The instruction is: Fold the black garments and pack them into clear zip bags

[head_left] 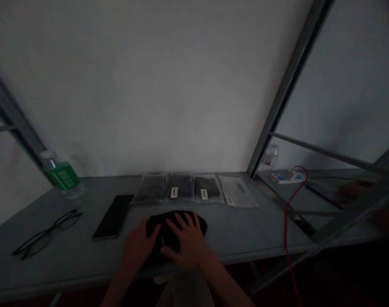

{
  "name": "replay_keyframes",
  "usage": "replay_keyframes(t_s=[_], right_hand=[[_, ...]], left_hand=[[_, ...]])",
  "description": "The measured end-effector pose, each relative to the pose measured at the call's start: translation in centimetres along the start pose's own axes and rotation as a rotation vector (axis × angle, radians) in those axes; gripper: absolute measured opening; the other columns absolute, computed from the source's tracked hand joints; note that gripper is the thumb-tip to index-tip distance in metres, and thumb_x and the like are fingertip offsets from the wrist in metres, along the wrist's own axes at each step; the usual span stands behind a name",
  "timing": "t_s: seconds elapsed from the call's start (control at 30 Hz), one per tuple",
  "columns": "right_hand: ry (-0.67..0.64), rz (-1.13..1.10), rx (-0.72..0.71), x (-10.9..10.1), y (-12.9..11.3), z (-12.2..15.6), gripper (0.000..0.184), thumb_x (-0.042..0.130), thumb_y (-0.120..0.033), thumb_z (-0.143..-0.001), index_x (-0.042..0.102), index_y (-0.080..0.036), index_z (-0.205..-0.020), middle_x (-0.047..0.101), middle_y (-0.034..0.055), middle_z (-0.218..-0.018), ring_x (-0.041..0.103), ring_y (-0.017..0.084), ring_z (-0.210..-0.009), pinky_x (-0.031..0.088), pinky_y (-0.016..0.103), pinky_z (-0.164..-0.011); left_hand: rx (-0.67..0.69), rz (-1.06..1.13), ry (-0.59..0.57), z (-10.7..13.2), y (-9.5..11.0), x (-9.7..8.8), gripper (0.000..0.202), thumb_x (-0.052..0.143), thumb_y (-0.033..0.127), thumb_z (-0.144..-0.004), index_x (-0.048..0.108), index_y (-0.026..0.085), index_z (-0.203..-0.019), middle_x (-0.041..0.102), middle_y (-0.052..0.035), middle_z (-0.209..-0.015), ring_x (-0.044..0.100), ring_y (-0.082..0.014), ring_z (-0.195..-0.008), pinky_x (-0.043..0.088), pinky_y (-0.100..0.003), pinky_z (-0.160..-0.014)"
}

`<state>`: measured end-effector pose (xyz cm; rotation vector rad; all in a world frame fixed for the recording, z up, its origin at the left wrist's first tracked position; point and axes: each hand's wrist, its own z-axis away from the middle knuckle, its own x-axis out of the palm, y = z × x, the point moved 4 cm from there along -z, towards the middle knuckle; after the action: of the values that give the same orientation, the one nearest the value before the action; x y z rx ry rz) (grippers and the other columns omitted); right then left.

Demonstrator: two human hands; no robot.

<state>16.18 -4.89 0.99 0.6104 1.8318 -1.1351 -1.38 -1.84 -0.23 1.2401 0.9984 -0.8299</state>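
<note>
A folded black cloth item [172, 239] lies at the table's front edge, directly before me; its exact kind is too dark to tell. Over its right part my right hand [190, 238] rests flat, fingers spread across the top and thumb pointing left. My left hand [138, 245] grips the left side, its thumb on top and the other fingers partly hidden at the edge. Behind the cloth, several frosted plastic bags lie in a row: dark contents fill the left bag [149, 187], while the rightmost bag [241, 194] looks nearly flat and pale.
Left of the hands lie a dark phone [113, 217] and black-framed glasses [49, 232]. A green-labelled bottle [65, 177] stands near the left metal post. Right of the frame post [277, 106], a red cable [286, 226] hangs over the edge, beside another phone [324, 196] and a blurred person's hand [356, 187].
</note>
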Motion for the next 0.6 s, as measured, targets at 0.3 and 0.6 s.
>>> replay_keyframes(t_s=[0.3,0.6], right_hand=[[0.033,-0.049,-0.048,0.8,0.0,0.1,0.073,0.045,-0.070,-0.088,0.037,-0.029,-0.147,0.015,0.0098,-0.161,0.009,0.036,-0.147,0.007,0.063,-0.115],[0.136,-0.076,0.048,2.7,-1.8,-0.9,0.045,0.045,-0.036,-0.098,0.046,-0.025,-0.141,0.042,0.0125,-0.149,0.038,0.033,-0.138,0.030,0.059,-0.111]], left_hand=[[-0.079,0.430,-0.078,3.3,-1.9,0.9,0.055,0.055,0.061,-0.070,0.068,0.017,-0.099,0.075,-0.0124,-0.097,0.070,-0.0306,-0.095,0.052,-0.038,-0.081],[-0.223,0.950,0.332,6.5,-2.0,2.6,0.057,0.068,0.055,-0.057,0.064,0.016,-0.098,0.072,-0.0127,-0.102,0.067,-0.0322,-0.097,0.053,-0.045,-0.089]])
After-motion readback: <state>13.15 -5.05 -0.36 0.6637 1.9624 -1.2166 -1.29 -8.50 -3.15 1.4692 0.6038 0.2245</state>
